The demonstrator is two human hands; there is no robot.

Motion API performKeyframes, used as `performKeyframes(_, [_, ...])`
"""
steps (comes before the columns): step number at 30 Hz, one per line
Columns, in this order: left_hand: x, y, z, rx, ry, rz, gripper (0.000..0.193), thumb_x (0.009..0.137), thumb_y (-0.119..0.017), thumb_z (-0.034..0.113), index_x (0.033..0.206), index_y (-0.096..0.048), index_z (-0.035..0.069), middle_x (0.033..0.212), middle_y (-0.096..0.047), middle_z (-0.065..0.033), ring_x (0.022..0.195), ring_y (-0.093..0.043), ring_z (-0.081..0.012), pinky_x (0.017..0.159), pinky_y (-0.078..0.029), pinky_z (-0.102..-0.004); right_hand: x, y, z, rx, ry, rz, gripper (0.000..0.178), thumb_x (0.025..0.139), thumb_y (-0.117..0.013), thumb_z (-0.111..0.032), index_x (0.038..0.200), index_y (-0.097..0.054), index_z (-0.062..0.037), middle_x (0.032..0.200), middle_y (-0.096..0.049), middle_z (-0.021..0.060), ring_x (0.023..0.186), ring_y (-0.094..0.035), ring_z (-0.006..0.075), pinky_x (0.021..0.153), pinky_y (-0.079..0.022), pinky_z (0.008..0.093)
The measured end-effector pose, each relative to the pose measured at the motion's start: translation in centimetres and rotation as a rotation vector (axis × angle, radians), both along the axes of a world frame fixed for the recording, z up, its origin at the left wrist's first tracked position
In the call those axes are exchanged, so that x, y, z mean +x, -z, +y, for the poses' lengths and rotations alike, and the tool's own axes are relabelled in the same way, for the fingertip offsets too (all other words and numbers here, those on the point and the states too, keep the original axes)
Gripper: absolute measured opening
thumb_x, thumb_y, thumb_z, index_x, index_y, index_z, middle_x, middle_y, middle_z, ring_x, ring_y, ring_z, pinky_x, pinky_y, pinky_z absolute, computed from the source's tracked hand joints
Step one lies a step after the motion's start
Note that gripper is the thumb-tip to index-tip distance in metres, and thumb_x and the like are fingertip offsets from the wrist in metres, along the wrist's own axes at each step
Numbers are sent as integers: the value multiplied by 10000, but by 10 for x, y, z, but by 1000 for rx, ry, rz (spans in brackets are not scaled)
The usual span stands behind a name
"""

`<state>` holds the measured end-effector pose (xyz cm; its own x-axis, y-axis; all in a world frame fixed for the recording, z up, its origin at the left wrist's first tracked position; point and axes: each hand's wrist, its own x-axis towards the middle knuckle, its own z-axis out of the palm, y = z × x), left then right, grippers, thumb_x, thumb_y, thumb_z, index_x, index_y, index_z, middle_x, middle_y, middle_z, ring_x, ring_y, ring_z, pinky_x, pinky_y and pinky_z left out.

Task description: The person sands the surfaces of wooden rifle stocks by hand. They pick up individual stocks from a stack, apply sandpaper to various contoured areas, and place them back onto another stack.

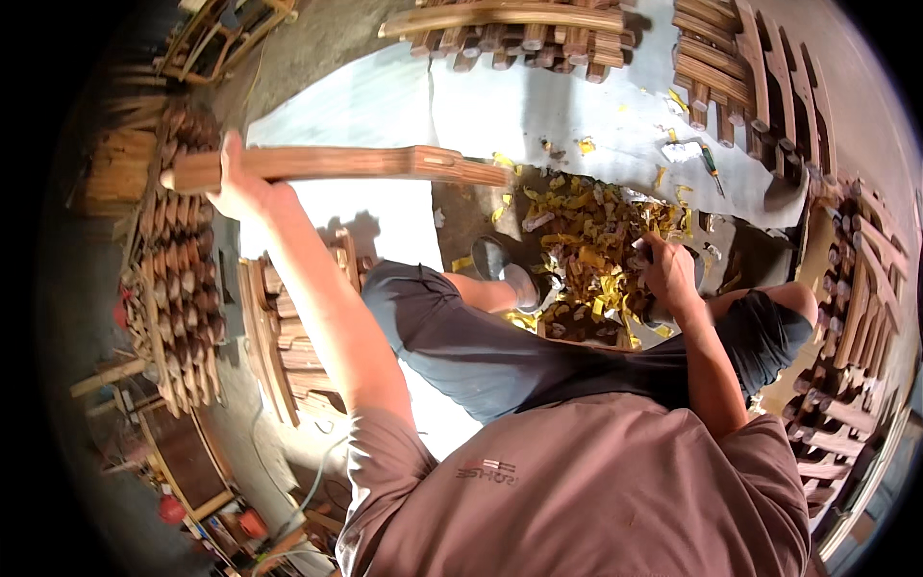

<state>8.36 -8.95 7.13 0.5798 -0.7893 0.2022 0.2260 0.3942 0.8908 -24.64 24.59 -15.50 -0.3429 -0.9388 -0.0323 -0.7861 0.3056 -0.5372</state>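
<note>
My left hand grips a long, shaped wooden bar near its left end. The bar is brown with dark grain, bends slightly towards its right part, and has a pale slot-like mark there. It is held level above a white sheet. Over a heap of yellow and white scraps, my right hand is closed, with its fingers curled together. Something small and pale shows by its fingertips, too little to name. The bar's right end reaches towards the scraps and stays apart from my right hand.
Stacked wooden bars lie at the far side, with another stack at far right and more along the left. A green-handled screwdriver rests on the white sheet. A wooden frame stands at lower left.
</note>
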Motion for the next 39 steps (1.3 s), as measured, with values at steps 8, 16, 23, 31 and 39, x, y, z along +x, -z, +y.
performKeyframes(8, [13, 119, -39, 632, 437, 368, 713, 884, -697, 384, 1407, -359, 36, 1428, -412, -216, 1296, -428, -411, 1058, -336, -653, -7, -52, -6, -400, -34, 291, 455, 699, -819, -246, 1089, -652, -83, 1036, -651, 143, 910, -649, 323, 760, -544, 391])
performKeyframes(16, [-50, 143, -27, 871, 662, 453, 703, 913, -665, 435, 1392, -341, 36, 1388, -430, -217, 1275, -442, -423, 1056, -332, -687, -17, -72, -16, -334, -348, 622, 652, 623, -748, -244, 1224, -607, -34, 991, -658, 117, 930, -561, 265, 708, -554, 319])
performKeyframes(23, [-109, 166, 13, 434, 1093, 429, 385, 928, -666, 305, 1220, -570, 75, 1181, -630, -90, 1190, -549, -251, 1076, -398, -454, -31, -57, 2, -316, -344, 134, 529, 624, -821, -302, 1044, -583, -85, 786, -626, 78, 745, -644, 320, 667, -535, 413])
performKeyframes(31, [-177, 163, 86, 632, 1263, 79, 489, 810, -764, 53, 1244, -546, 0, 1162, -638, -82, 1074, -596, -238, 977, -451, -402, -11, -65, -11, -217, -83, -43, 560, 642, -834, -322, 1081, -626, -43, 817, -646, 127, 810, -616, 338, 712, -514, 442])
performKeyframes(39, [-183, 160, 73, 579, 1261, -128, 527, 816, -776, 88, 1275, -526, 17, 1181, -633, -79, 1080, -595, -211, 918, -458, -398, 0, -61, -22, -349, -23, -84, 437, 643, -812, -256, 1012, -628, -113, 757, -668, 69, 728, -653, 316, 833, -521, 432])
